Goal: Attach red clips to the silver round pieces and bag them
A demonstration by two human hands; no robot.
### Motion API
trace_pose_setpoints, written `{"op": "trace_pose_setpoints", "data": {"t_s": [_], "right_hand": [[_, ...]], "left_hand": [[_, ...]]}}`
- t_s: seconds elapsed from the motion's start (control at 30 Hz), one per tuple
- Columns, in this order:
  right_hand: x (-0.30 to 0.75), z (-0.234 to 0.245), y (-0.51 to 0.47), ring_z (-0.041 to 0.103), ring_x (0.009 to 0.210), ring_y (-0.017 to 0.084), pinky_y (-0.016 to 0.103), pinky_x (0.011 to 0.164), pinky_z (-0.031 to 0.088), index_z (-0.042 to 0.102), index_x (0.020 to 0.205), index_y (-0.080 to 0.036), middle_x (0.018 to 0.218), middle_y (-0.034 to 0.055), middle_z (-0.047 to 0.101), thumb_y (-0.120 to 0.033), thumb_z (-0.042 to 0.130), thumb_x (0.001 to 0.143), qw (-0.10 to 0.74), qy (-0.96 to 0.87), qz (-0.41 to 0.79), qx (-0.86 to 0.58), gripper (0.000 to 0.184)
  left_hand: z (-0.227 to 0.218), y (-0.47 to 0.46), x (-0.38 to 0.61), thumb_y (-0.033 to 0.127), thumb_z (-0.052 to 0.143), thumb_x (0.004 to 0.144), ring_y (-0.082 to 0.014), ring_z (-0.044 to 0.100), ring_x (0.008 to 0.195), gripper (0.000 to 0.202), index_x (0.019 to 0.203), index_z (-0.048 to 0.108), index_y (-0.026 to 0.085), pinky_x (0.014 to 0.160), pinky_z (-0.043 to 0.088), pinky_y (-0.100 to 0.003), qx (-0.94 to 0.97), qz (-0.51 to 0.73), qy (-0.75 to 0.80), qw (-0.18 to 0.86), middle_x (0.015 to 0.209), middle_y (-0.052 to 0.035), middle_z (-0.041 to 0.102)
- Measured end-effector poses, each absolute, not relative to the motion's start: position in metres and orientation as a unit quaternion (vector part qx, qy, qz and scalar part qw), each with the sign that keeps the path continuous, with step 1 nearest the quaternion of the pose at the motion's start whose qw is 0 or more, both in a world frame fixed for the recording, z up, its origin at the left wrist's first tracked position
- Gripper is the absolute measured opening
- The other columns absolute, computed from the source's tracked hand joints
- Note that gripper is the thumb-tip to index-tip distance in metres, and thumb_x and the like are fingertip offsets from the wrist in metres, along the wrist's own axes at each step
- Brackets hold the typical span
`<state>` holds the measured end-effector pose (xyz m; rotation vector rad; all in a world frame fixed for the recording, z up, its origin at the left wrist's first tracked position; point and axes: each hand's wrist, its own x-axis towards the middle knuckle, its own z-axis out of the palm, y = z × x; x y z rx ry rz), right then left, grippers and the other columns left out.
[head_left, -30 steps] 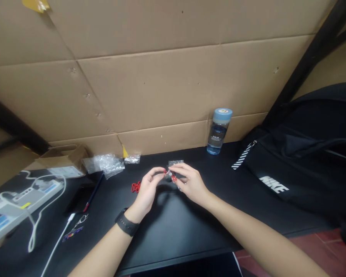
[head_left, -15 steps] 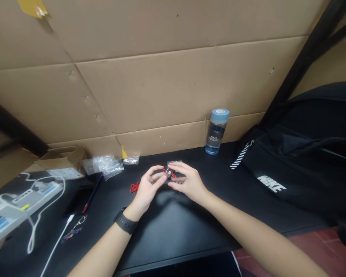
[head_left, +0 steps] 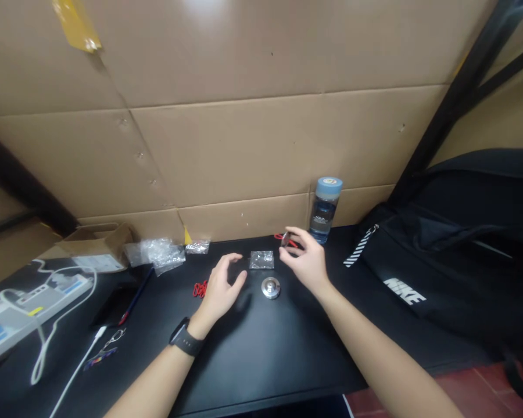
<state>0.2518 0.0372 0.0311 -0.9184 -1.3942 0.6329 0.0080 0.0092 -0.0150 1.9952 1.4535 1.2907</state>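
Observation:
My right hand [head_left: 303, 261] hovers over the black table [head_left: 261, 348] near its back edge, its fingertips pinched on a small red loop [head_left: 283, 238]. My left hand [head_left: 220, 287], with a black watch on the wrist, rests open with curved fingers and holds nothing. Between the two hands a round silver metal disc [head_left: 271, 287] lies on the table. A small clear plastic bag [head_left: 261, 259] lies just behind the disc. Another bit of red cord [head_left: 199, 288] sits left of my left hand.
A blue-capped water bottle [head_left: 326, 209] stands against the cardboard wall [head_left: 244, 116]. A black bag [head_left: 453, 255] fills the right side. Crumpled plastic bags [head_left: 157, 252], a cardboard box [head_left: 91, 247], a power strip with white cable [head_left: 26, 302], a pen [head_left: 133, 295] and a keychain [head_left: 102, 351] lie at left.
The hands have come apart. The silver disc, held between them before, now lies on the table. My right hand has moved up and right with the red loop; my left hand has opened.

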Motion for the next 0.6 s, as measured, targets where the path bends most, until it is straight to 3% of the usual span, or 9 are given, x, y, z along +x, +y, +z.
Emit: {"op": "trace_pose_setpoints", "data": {"t_s": [0.13,0.27,0.33,0.4,0.47,0.6], "right_hand": [[0.288,0.042,0.062,0.077,0.1,0.028,0.04,0.086,0.067,0.067,0.121,-0.018,0.11,0.0115,0.076,-0.029,0.08,0.072,0.655,-0.557,0.279,-0.427,0.052],[0.301,0.032,0.078,0.077,0.101,0.03,0.04,0.086,0.065,0.068,0.119,-0.018,0.114,0.013,0.076,-0.03,0.079,0.071,0.641,-0.573,0.229,-0.456,0.051],[0.3,0.023,0.083,0.078,0.1,0.03,0.041,0.087,0.063,0.067,0.119,-0.018,0.113,0.0126,0.076,-0.03,0.076,0.071,0.611,-0.596,0.21,-0.477,0.05],[0.298,0.015,0.085,0.078,0.098,0.03,0.041,0.086,0.062,0.069,0.116,-0.018,0.11,0.0118,0.078,-0.029,0.075,0.069,0.591,-0.613,0.206,-0.482,0.048],[0.295,0.01,0.086,0.078,0.095,0.029,0.04,0.085,0.062,0.07,0.113,-0.018,0.107,0.0111,0.078,-0.027,0.075,0.067,0.579,-0.627,0.204,-0.479,0.047],[0.291,0.006,0.085,0.078,0.089,0.027,0.038,0.082,0.062,0.071,0.111,-0.017,0.107,0.0112,0.078,-0.027,0.074,0.066,0.563,-0.65,0.19,-0.473,0.046]], "left_hand": [[-0.021,0.02,-0.002,0.036,0.063,0.095,-0.0324,0.051,0.139,0.056,0.148,0.046,0.028,0.112,0.038,-0.054,0.771,0.345,0.529,0.076,0.151,-0.0127,0.056],[-0.02,0.032,0.004,0.039,0.061,0.097,-0.0334,0.041,0.148,0.061,0.154,0.042,0.033,0.113,0.034,-0.057,0.814,0.262,0.515,0.068,0.164,-0.0114,0.044],[-0.017,0.04,0.01,0.039,0.068,0.092,-0.0336,0.042,0.148,0.068,0.154,0.043,0.032,0.113,0.033,-0.055,0.812,0.256,0.52,0.075,0.163,-0.0116,0.044],[-0.014,0.047,0.015,0.037,0.078,0.083,-0.0328,0.051,0.141,0.068,0.146,0.053,0.03,0.111,0.036,-0.05,0.802,0.258,0.533,0.077,0.153,-0.0103,0.057],[-0.012,0.053,0.018,0.036,0.077,0.084,-0.0283,0.066,0.122,0.048,0.13,0.065,0.028,0.105,0.041,-0.043,0.792,0.262,0.547,0.077,0.129,-0.0066,0.073],[-0.009,0.051,0.015,0.031,0.067,0.09,-0.0226,0.073,0.094,0.012,0.097,0.075,0.025,0.097,0.042,-0.039,0.782,0.262,0.562,0.058,0.096,-0.0011,0.08]]}}
